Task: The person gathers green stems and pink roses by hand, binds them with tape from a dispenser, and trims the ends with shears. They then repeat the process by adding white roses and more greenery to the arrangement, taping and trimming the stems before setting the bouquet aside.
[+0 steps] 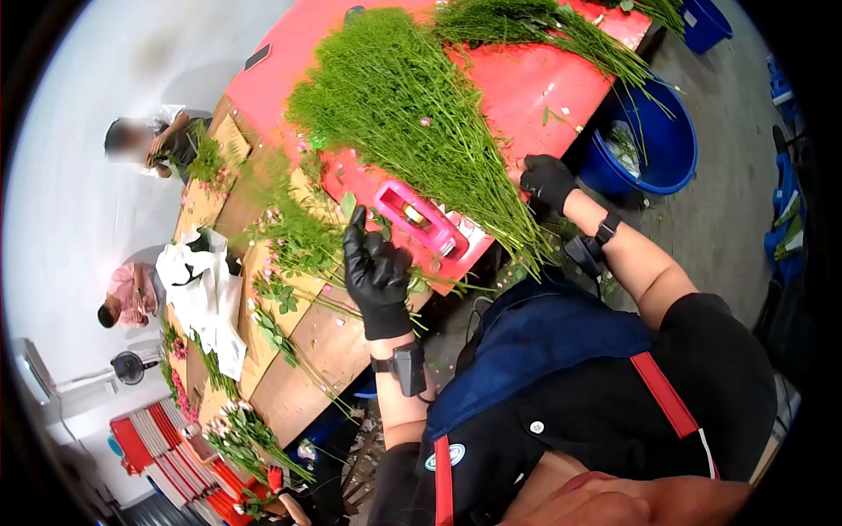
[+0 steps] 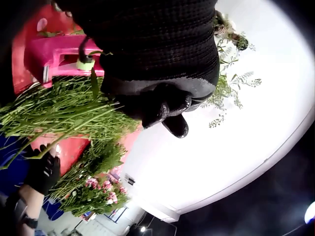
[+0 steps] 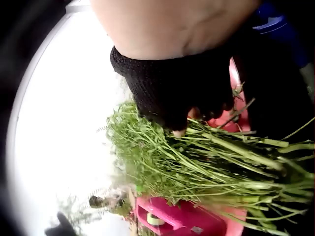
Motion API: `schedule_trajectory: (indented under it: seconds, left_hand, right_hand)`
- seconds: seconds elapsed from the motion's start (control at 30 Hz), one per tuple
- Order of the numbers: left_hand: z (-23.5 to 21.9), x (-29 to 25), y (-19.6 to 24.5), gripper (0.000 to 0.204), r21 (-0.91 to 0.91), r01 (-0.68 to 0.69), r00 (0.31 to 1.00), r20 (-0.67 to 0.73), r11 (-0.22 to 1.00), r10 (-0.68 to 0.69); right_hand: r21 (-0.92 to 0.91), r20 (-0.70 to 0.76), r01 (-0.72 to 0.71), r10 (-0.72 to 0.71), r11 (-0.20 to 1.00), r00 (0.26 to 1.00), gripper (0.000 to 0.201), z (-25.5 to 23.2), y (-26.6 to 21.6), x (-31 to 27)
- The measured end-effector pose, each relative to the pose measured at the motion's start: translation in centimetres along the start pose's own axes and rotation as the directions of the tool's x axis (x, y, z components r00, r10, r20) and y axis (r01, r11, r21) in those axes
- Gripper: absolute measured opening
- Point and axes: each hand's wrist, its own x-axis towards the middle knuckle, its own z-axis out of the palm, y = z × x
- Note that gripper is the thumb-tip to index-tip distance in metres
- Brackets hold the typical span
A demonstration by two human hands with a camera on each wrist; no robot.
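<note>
In the head view, my left hand (image 1: 377,272), in a black glove, grips a sprig of greenery. Its thin stems (image 2: 74,118) stick out on one side of the hand, and wispy leafy tops (image 2: 229,81) show on the other in the left wrist view. My right hand (image 1: 548,181), gloved with bare fingertips showing, is at the stem side of a large pile of feathery greenery (image 1: 395,105). In the right wrist view its fingertips (image 3: 179,133) are right at the pile's stems (image 3: 236,157), thumb and finger apart.
A pink tape dispenser (image 1: 417,217) stands on the red table (image 1: 535,105) between my hands. Blue buckets (image 1: 649,167) stand on the floor beside it. Pink flowers (image 1: 281,245) and white wrapping (image 1: 210,289) lie on wooden tables. Two people (image 1: 132,294) work across from me.
</note>
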Motion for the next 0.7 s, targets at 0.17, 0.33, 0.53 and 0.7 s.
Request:
schedule_trajectory:
  seconds: [0.17,0.33,0.53,0.7]
  left_hand:
    - [1.3,2.9,-6.0,0.044,0.331,0.19,0.975,-0.17,0.924,-0.139]
    - [2.9,6.8,-11.2,0.049,0.189,0.367,0.928,-0.136,0.911,-0.346]
    - [1.5,10.3,-15.9,0.049,0.039,0.382,0.923,-0.058,0.923,-0.379]
    - [1.4,12.5,-17.1,0.049,0.116,0.315,0.949,-0.043,0.942,-0.312]
  right_hand:
    - [-0.003,0.036,0.087,-0.087,0.996,0.996,0.04,2.2,2.3,-0.1]
    - [0.118,-0.383,0.14,-0.085,0.983,0.92,0.041,1.3,7.3,0.8]
    - [0.697,-0.133,0.05,0.061,0.715,0.989,0.027,-2.5,7.2,1.1]
    - [0.897,0.154,-0.161,0.05,0.411,0.987,0.025,-5.0,3.7,-1.6]
